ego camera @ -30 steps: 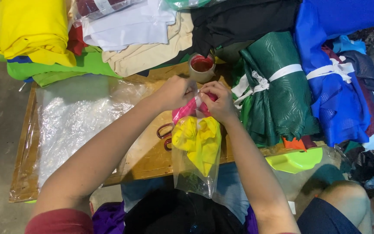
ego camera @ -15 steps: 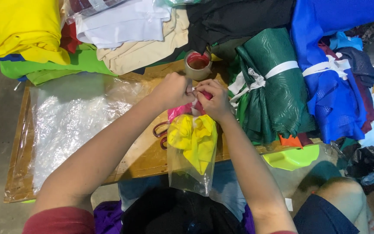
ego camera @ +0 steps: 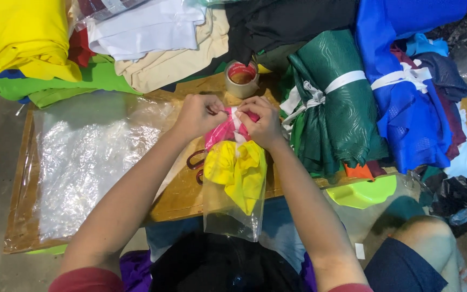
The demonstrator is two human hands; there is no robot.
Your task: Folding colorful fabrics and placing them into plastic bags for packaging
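Where both hands' grips pinch the bagged cloth [ego camera: 237,172] — wooden table [ego camera: 182,197], heaped fabric rolls [ego camera: 341,103].

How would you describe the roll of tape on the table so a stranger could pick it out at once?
Start at the wooden table and look to its far edge, just beyond the two hands bunched on a clear bag. There, in front of the piled cloth, stands the roll of tape. It is the only small, stiff ring there, tan with a red inside, while its neighbours are soft folded cloth.
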